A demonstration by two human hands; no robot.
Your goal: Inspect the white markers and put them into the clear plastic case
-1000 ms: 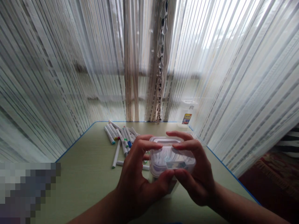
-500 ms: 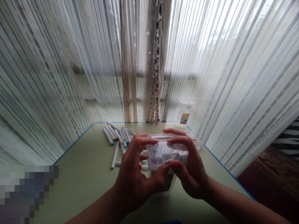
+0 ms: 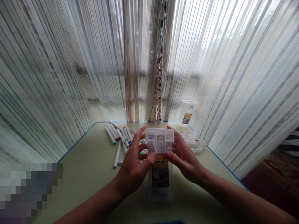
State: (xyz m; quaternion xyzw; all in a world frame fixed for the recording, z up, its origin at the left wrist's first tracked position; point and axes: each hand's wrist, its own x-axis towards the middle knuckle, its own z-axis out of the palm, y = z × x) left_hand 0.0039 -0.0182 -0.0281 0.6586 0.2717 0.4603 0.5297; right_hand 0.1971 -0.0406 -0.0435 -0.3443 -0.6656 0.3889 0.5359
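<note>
A clear plastic marker case stands upright on the table in front of me. Its lid is down, with the latch facing me. Several white markers show through the wall, above a black and yellow label. My left hand is curved round the case's left side, thumb on the front. From the right, my right hand grips it in the same way, its thumb near the label's top edge. Fingers at the back are partly hidden. Beyond my left hand lies a loose pile of white markers with coloured ends.
At the back right stands another clear case with a yellow label. In front of it lies a flat clear tray or case. Striped string curtains surround the blue-edged table. Something blue shows at the bottom edge.
My hands have moved from the top of the lid down to the sides of the case. The lid's top was facing me; now the case's front with latch and label shows.
</note>
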